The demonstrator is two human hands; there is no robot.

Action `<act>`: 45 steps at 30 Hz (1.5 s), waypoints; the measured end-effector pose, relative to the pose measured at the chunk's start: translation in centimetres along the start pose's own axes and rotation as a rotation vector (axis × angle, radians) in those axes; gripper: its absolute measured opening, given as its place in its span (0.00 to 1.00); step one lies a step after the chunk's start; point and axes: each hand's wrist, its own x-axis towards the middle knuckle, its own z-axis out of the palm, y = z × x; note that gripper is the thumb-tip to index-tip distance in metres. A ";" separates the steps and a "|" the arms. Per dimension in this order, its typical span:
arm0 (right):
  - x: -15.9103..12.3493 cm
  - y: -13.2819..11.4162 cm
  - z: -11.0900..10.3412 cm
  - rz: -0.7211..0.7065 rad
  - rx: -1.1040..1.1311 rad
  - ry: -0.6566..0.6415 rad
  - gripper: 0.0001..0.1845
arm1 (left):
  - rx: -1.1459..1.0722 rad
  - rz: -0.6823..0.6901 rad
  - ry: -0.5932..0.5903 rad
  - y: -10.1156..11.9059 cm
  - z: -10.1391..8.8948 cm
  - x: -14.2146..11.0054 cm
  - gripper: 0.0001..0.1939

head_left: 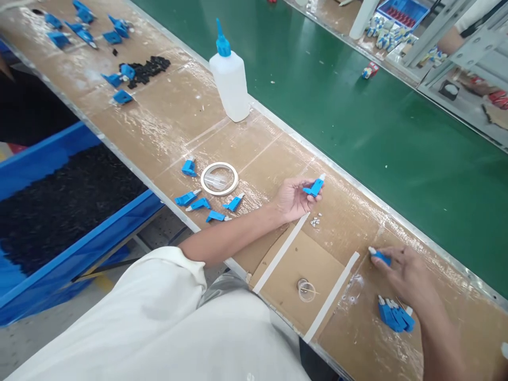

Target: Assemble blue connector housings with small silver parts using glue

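Note:
In the head view my left hand (pixel 293 200) grips a blue plastic part (pixel 315 187) with a whitish tip pointing up. Just below it lie several small grey-white bits (pixel 315 220) on the brown work surface. To the right, my right hand (pixel 405 272) is closed on another blue plastic part (pixel 381 257), its pale tip facing left. Below the right hand sits a cluster of several blue parts with white tips (pixel 396 316). A small clear cup (pixel 306 290) holding a thin stick stands on the taped cardboard piece (pixel 293 262) between my forearms.
More blue parts (pixel 200 203) lie around a roll of tape (pixel 203 186) on the left. Behind stands a white squeeze bottle (pixel 230 84) with a blue nozzle. Small black pieces (pixel 151 70) lie farther off. A green conveyor belt (pixel 317 90) runs along the far side; a blue bin (pixel 79 241) holds black pieces.

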 end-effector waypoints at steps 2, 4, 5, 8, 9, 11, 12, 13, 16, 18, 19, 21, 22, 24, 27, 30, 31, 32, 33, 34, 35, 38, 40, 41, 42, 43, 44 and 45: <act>-2.2 0.0 0.6 -0.078 -0.049 -0.027 0.25 | -0.019 0.018 0.011 0.2 0.0 0.0 0.08; -2.7 -1.0 0.7 -0.122 -0.108 0.030 0.27 | -0.017 0.013 0.034 0.1 0.0 0.0 0.08; -2.4 -1.9 0.5 -0.140 -0.109 0.071 0.27 | -0.011 0.011 0.046 0.0 0.1 0.0 0.08; -0.3 -5.4 0.3 -0.164 0.009 0.090 0.21 | 0.002 0.020 0.073 -0.3 0.2 0.0 0.08; 0.6 -6.6 0.5 -0.175 0.049 0.065 0.18 | 0.003 0.023 0.080 -0.4 0.2 0.0 0.08; 2.2 -8.5 1.2 -0.250 0.076 0.029 0.14 | -0.002 0.025 0.090 -0.5 0.2 0.1 0.07; 2.9 -9.2 1.8 -0.307 0.078 0.023 0.13 | -0.006 0.024 0.095 -0.5 0.2 0.2 0.06; 3.4 -9.9 2.4 -0.363 0.076 0.017 0.12 | -0.010 0.024 0.097 -0.6 0.1 0.2 0.05; 4.2 -11.1 4.4 -0.479 0.073 0.000 0.12 | -0.025 0.028 0.098 -0.7 -0.1 0.5 0.05; 4.6 -11.6 5.5 -0.511 0.064 0.000 0.13 | -0.030 0.031 0.099 -0.8 -0.2 0.7 0.05; 4.7 -11.7 5.9 -0.520 0.056 0.005 0.13 | -0.032 0.032 0.100 -0.8 -0.3 0.8 0.05; 5.1 -11.8 6.3 -0.527 0.031 0.015 0.14 | -0.033 0.032 0.099 -0.8 -0.3 0.9 0.05; 5.3 -11.8 6.4 -0.527 0.014 0.015 0.14 | -0.033 0.033 0.096 -0.8 -0.3 0.9 0.05; 5.6 -11.8 6.4 -0.527 -0.025 0.003 0.14 | -0.033 0.033 0.084 -0.8 -0.2 0.9 0.06; 6.1 -12.1 6.1 -0.529 -0.086 -0.043 0.15 | -0.035 0.035 0.049 -0.7 -0.1 0.7 0.06; 6.4 -12.9 5.6 -0.530 -0.142 -0.115 0.15 | -0.032 0.040 0.021 -0.7 0.1 0.5 0.06; 6.6 -13.3 5.5 -0.524 -0.157 -0.138 0.15 | -0.032 0.042 0.021 -0.6 0.2 0.4 0.06; 6.7 -13.7 5.4 -0.511 -0.167 -0.159 0.14 | -0.031 0.042 0.025 -0.6 0.3 0.2 0.06; 6.9 -14.0 5.3 -0.494 -0.172 -0.175 0.12 | -0.033 0.043 0.032 -0.6 0.4 0.1 0.06; 7.0 -14.3 5.2 -0.471 -0.171 -0.187 0.11 | -0.034 0.044 0.040 -0.6 0.4 -0.1 0.06; 7.2 -14.6 5.1 -0.444 -0.161 -0.193 0.09 | -0.033 0.042 0.047 -0.6 0.5 -0.3 0.05; 7.4 -14.9 4.7 -0.355 -0.082 -0.166 0.05 | -0.013 0.020 0.060 -0.6 0.8 -0.8 0.04; 6.9 -14.7 4.2 -0.296 0.007 -0.120 0.04 | 0.009 0.013 0.073 -0.7 0.9 -1.1 0.04; 6.4 -14.5 4.0 -0.268 0.060 -0.094 0.04 | 0.021 0.011 0.080 -0.8 0.9 -1.2 0.04; 5.7 -14.3 3.7 -0.240 0.119 -0.069 0.04 | 0.033 0.005 0.085 -0.9 1.0 -1.3 0.04; 4.8 -14.1 3.4 -0.213 0.183 -0.046 0.05 | 0.044 -0.005 0.088 -1.0 1.0 -1.5 0.05; 3.8 -14.0 3.2 -0.187 0.250 -0.025 0.06 | 0.055 -0.019 0.090 -1.2 1.0 -1.6 0.05; 2.7 -13.8 3.1 -0.164 0.314 -0.007 0.08 | 0.065 -0.038 0.089 -1.3 1.1 -1.8 0.06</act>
